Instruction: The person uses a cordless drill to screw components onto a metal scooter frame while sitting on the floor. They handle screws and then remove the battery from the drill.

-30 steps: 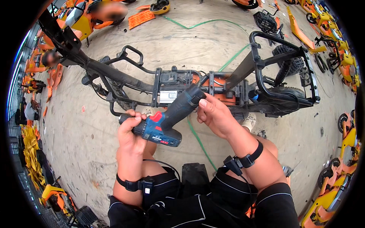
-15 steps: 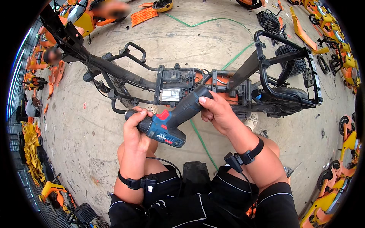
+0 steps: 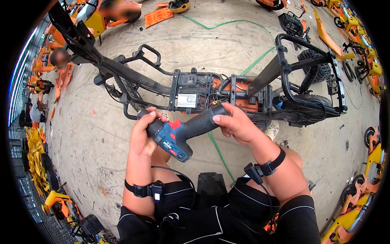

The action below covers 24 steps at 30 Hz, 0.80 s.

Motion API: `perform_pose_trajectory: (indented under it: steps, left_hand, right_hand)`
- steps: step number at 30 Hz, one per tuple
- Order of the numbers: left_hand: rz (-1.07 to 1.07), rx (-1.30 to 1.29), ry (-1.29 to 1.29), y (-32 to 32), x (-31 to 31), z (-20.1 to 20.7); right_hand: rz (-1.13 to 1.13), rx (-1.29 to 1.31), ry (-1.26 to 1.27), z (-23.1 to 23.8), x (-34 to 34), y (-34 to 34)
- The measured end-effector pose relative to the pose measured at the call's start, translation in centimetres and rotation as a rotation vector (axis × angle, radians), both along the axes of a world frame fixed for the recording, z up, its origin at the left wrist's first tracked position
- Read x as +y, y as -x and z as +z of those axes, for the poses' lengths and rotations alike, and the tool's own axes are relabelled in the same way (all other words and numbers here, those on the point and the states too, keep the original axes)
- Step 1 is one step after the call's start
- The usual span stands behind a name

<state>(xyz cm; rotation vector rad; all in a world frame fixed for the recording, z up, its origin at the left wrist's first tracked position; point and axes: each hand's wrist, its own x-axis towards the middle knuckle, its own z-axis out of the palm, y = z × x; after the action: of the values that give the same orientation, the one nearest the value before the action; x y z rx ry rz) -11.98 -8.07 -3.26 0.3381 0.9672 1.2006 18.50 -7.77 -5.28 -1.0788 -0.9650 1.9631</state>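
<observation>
Between my hands a blue and black cordless drill [image 3: 172, 140] with red accents lies on its side, chuck to the left and handle end to the right. My left hand [image 3: 140, 133] is closed around its chuck end, which the fingers partly cover. My right hand [image 3: 239, 125] pinches the black end of the handle between thumb and fingers. Just beyond stands a black two-wheeler frame [image 3: 148, 84] without body panels. Its open middle shows wires, orange parts and a pale-labelled box [image 3: 187, 100]. The drill hangs over the frame's near side; contact is not visible.
A green hose [image 3: 221, 152] runs across the concrete floor under the frame. An orange panel [image 3: 159, 18] and a yellow helmet [image 3: 178, 5] lie at the far side. Orange and yellow vehicles [image 3: 370, 162] line the right; yellow parts [image 3: 36, 158] are piled left. Other people are at far left.
The handle end of the drill has come down with my right hand, so the handle lies more level. My left hand keeps its hold on the chuck end.
</observation>
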Motion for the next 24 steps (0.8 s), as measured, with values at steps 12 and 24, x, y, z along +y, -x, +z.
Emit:
perform_pose_trajectory:
  steps: [12, 24]
  left_hand:
    - [-0.041, 0.298, -0.024, -4.2, 0.3, 0.5]
    - [0.099, 0.732, -0.464, -3.3, -0.9, 0.6]
  right_hand:
    - [-0.215, 0.01, -0.004, 0.9, -0.8, 0.3]
    - [0.443, -0.739, -0.542, 2.2, -1.2, -0.6]
